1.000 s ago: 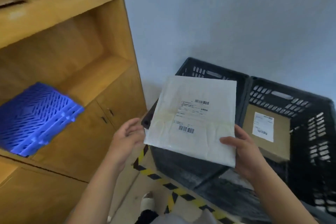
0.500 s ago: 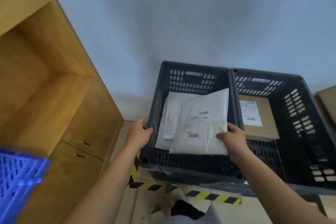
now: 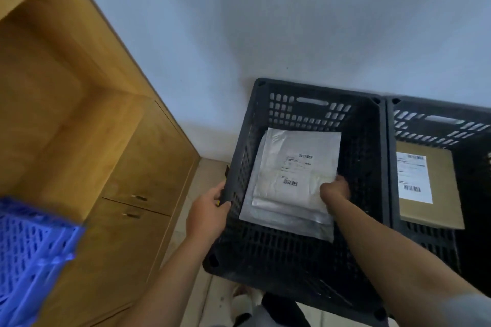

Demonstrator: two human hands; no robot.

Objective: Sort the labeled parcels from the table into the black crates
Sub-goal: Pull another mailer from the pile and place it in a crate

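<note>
Head view shows the right hand (image 3: pixel 335 190) laying a white parcel (image 3: pixel 295 167) in the left black crate (image 3: pixel 305 103), fingers curled on its edge. Left hand (image 3: pixel 208 214) grips the rim. Next, I think, let go.

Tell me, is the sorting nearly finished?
Partly. A brown parcel already lies in the right crate. The right hand is laying a white mailer on others in the left crate, which the left hand holds. The table is out of view.

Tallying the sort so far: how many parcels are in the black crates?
3 visible: two white mailers stacked, top over bottom, in the left crate; a brown box in the right crate. More may be hidden.
</note>
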